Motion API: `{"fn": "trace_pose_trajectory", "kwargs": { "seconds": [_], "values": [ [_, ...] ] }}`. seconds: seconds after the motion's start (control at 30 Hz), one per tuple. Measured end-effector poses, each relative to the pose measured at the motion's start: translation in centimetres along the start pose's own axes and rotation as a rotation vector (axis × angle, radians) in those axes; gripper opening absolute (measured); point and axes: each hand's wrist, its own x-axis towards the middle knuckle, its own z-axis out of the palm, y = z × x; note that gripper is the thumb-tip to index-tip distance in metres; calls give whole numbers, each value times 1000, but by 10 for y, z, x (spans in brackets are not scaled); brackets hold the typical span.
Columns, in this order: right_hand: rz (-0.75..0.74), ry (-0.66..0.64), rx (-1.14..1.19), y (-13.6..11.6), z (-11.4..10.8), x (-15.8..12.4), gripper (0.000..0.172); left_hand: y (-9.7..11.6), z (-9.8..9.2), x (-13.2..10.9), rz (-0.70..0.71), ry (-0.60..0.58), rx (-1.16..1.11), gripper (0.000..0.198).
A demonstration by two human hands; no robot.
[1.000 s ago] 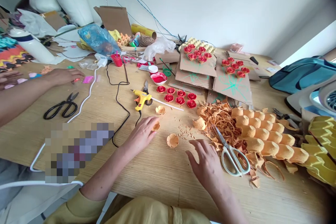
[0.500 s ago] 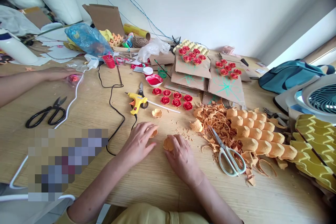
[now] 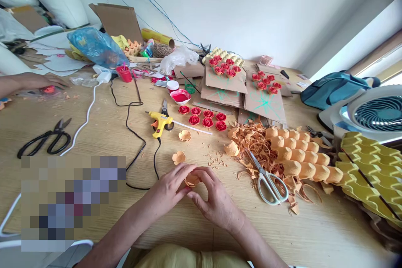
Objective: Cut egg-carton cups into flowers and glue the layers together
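Whereas moments ago the hands worked apart, left hand (image 3: 169, 189) and right hand (image 3: 216, 202) now meet above the bench (image 3: 314, 234), fingertips closed together on one orange paper flower (image 3: 192, 181); a second flower (image 3: 179, 157) lies released beyond.

**Counts of Objects on the Craft Table**

Red paper roses (image 3: 207, 122): seven loose at centre, four in the far row and three in the near row. Each of two cardboard sheets (image 3: 265, 106) farther back carries perhaps six or seven more, too small to count surely. Unpainted orange flowers (image 3: 184, 135): three, two lying on the table (image 3: 220, 226) and one held flower (image 3: 192, 181) nearest. Scissors: three, a black pair (image 3: 44, 142) at left, a pale-handled pair (image 3: 266, 180) at right, and a dark pair (image 3: 164, 106) behind the single glue gun (image 3: 158, 122). Fan (image 3: 373, 113): one, far right.
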Motion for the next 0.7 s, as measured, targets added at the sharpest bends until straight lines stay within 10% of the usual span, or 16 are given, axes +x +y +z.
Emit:
{"fn": "trace_pose_trajectory", "kwargs": {
  "seconds": [0.23, 0.43, 0.7],
  "values": [
    [139, 157, -475, 21, -51, -37, 11, -20, 11, -6, 46, 175, 146, 52],
    [423, 480, -968, 61, -111, -93, 20, -26, 17, 0, 57, 287, 168, 47],
    [671, 300, -993, 72, -117, -98, 20, -29, 24, 0, 89, 240, 177, 46]
  ]
}}
